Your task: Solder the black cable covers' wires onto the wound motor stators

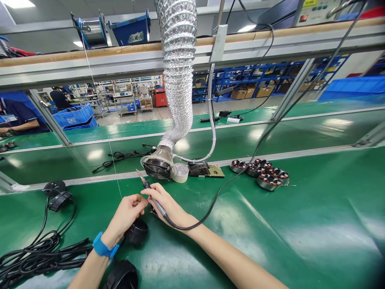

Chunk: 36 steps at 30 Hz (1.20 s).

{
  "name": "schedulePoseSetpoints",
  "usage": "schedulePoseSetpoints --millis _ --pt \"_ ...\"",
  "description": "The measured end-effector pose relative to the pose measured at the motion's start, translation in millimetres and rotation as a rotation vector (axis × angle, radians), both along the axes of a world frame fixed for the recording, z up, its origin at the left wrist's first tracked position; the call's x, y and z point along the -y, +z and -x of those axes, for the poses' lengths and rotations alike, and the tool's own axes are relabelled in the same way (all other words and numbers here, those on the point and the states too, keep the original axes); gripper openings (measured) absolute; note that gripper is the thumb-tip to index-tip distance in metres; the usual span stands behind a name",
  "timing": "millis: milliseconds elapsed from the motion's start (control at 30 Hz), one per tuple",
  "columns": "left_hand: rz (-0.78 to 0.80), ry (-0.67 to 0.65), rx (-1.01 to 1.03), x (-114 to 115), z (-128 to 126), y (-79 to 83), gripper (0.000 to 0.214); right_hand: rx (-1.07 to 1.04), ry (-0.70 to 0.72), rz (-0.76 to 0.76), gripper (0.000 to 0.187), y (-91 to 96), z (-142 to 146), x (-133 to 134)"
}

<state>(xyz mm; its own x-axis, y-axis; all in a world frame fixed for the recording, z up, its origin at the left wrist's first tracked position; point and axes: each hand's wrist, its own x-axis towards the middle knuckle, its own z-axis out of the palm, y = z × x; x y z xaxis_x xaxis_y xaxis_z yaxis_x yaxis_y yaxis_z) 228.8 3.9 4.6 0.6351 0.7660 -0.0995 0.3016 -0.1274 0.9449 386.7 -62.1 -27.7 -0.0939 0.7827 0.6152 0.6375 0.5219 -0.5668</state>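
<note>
My right hand (165, 204) is closed around a soldering iron (155, 202), whose tip points up and to the left, away from the fingers. My left hand (130, 212), with a blue wrist strap (104, 245), has thumb and finger pinched together against the right fingertips; whatever is between them is too small to make out. Thin solder wire (116, 172) runs down from a spool (92, 32) and passes out of sight at the left hand. Under the hands, a stator (154, 211) is mostly hidden. Beside the left wrist lies a round black housing (137, 232).
A fume fan (158, 167) on a foil duct (179, 80) stands behind the hands, with a tape roll (180, 172) next to it. Several stators (269, 178) sit at right. Black cables (45, 253) and another black housing (122, 277) lie left and in front. The iron's cord (216, 196) crosses the bench.
</note>
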Motion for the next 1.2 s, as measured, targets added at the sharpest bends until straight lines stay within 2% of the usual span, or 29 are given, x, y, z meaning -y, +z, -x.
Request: schedulePoseSetpoints --millis 200,433,567,700,833,1200 --pt "0.043 -0.068 -0.017 -2.7 2.9 2.4 0.039 -0.029 -0.034 -0.009 0.043 -0.8 -0.2 3.2" --pt "0.102 -0.029 -0.036 -6.1 2.1 -1.2 0.037 -0.040 -0.048 -0.028 0.035 -0.7 3.3 8.4" --pt "0.073 -0.014 -0.080 -6.4 2.2 -0.1 0.033 -0.183 -0.111 -0.086 0.029 9.5 1.4 20.6" --pt "0.051 -0.011 -0.078 -6.6 0.6 -0.9 0.033 -0.373 -0.252 -0.085 0.018 17.5 -0.1 32.5" --pt "0.024 -0.011 -0.067 -7.2 -1.0 -4.3 0.034 -0.431 -0.287 -0.089 0.025 15.8 1.6 36.7" --pt "0.001 -0.023 -0.064 -9.2 -1.0 -8.7 0.036 -0.405 -0.296 -0.081 0.026 12.5 3.1 34.8"
